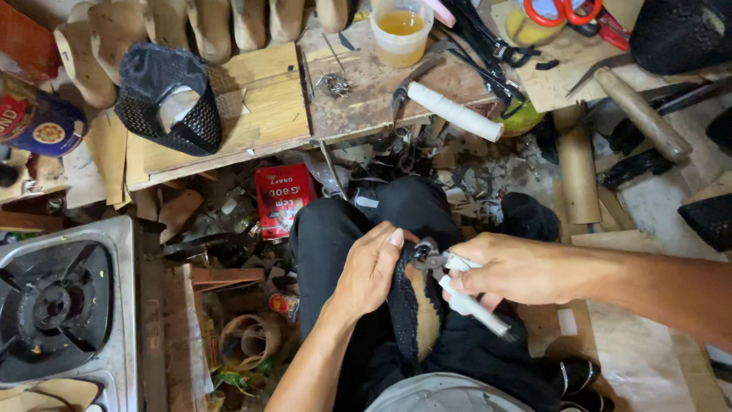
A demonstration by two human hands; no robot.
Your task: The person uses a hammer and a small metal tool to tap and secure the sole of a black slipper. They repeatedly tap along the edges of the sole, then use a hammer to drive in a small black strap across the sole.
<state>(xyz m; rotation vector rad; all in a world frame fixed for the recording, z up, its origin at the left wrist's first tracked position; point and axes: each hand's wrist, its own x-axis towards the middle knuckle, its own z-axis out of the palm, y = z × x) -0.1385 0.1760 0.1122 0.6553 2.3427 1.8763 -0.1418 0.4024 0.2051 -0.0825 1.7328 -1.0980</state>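
L hand (371, 268) is gripping shoe (412, 313) on lap, long axis toward body; R hand (512, 268) is clamping pincers (457, 286) at its top edge.

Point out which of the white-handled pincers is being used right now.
The pincers in the right hand, biting the black shoe upper on the lap. The other pair lies idle on the wooden bench.

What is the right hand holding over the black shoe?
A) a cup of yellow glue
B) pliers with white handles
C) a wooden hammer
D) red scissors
B: the right hand grips pliers with white handles, their metal jaws biting the edge of the black mesh shoe that the left hand steadies on the lap.
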